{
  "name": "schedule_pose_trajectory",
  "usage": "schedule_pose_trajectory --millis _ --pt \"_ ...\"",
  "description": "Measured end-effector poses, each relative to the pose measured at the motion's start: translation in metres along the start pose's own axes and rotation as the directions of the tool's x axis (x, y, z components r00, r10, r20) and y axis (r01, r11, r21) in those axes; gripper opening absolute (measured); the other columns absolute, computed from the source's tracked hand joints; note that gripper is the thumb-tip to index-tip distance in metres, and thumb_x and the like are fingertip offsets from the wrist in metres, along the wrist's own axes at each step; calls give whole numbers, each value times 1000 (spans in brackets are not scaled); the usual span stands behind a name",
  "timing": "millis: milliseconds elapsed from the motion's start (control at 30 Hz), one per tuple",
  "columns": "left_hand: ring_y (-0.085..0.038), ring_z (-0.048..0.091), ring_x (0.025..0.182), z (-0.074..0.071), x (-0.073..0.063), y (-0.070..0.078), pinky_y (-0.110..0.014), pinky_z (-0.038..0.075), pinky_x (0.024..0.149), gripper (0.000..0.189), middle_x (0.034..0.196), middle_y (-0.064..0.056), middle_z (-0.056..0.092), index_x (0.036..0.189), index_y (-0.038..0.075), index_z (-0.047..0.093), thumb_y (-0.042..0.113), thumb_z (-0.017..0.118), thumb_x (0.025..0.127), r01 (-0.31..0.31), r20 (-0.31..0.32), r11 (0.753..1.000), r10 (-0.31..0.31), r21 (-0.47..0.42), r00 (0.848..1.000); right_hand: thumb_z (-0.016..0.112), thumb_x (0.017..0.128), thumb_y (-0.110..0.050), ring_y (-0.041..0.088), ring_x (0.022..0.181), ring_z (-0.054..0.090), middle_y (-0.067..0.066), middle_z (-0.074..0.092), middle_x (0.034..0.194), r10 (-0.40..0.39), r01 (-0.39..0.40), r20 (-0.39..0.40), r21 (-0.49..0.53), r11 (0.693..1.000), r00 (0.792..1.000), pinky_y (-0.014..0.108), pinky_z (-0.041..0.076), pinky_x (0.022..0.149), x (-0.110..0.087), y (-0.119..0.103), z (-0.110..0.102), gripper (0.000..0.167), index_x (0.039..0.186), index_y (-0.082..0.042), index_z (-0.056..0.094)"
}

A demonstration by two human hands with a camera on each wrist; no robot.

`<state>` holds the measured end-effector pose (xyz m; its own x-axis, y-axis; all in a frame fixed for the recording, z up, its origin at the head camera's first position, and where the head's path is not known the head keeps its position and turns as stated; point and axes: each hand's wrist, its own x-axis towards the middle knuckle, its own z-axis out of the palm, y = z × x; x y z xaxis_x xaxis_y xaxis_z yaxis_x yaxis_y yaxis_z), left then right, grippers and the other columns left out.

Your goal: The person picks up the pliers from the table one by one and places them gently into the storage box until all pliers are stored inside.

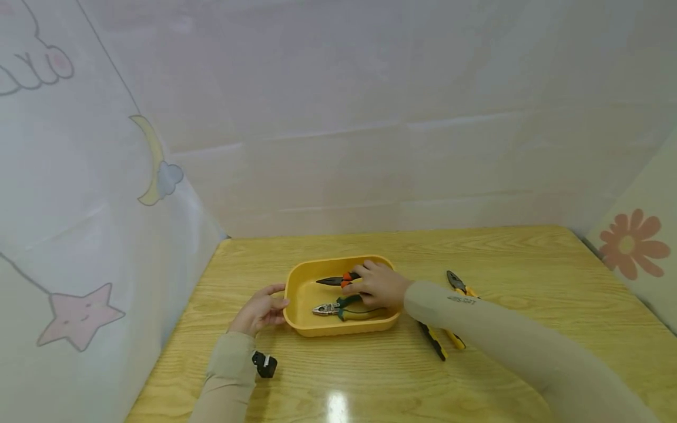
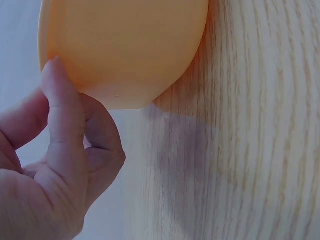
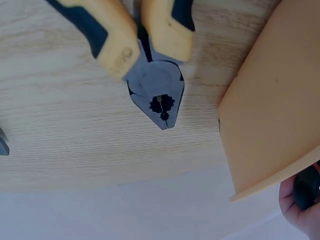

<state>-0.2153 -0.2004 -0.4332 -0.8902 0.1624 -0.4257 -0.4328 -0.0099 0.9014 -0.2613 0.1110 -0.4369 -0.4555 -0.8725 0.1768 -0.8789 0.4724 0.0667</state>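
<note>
A yellow plastic tray (image 1: 312, 331) sits on the table. My left hand (image 1: 262, 311) pinches its left end; in the left wrist view the thumb (image 2: 61, 100) lies against the tray wall (image 2: 125, 50). Inside the tray, my right hand (image 1: 378, 286) grips the handles of long-nose pliers (image 1: 330, 281) with red and black grips, their jaws pointing left. Combination pliers (image 1: 326, 309) with green and yellow handles lie in front of them, partly under that hand. In the right wrist view, the right hand (image 3: 297, 212) shows beyond the tray rim, fingers around a black handle (image 3: 305, 192).
Right of the tray, yellow-and-black pliers (image 3: 155, 77) lie on the wooden table (image 1: 328, 376), partly under the right sleeve (image 1: 486, 329). Another dark plier head (image 1: 455, 279) shows behind that forearm. A small black device (image 1: 264, 364) is at the left cuff. A pale curtain (image 1: 338, 147) stands behind.
</note>
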Motion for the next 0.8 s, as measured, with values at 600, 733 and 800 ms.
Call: schedule_pose_trajectory --millis 600,733,800 --pt "-12 59 60 3 3 -4 -21 51 49 53 82 -10 61 145 -5 32 -5 52 96 16 -58 1000 -16 13 998 50 96 -12 23 94 45 13 52 124 17 -46 221 125 991 975 34 45 69 13 5 3 42 133 -29 61" --pt "-12 59 60 3 2 -3 -22 51 50 54 81 -9 62 146 -4 32 -5 52 96 14 -49 1000 -13 21 999 52 97 -12 25 94 47 16 52 125 16 -53 235 153 987 972 30 45 65 14 5 2 40 132 -27 62" --pt "-12 60 60 3 2 -2 -21 51 50 54 80 -8 62 146 -4 32 -4 52 96 12 -46 1000 -11 26 999 53 98 -13 27 99 49 16 52 129 28 -70 255 154 986 967 32 48 67 15 6 3 39 133 -27 61"
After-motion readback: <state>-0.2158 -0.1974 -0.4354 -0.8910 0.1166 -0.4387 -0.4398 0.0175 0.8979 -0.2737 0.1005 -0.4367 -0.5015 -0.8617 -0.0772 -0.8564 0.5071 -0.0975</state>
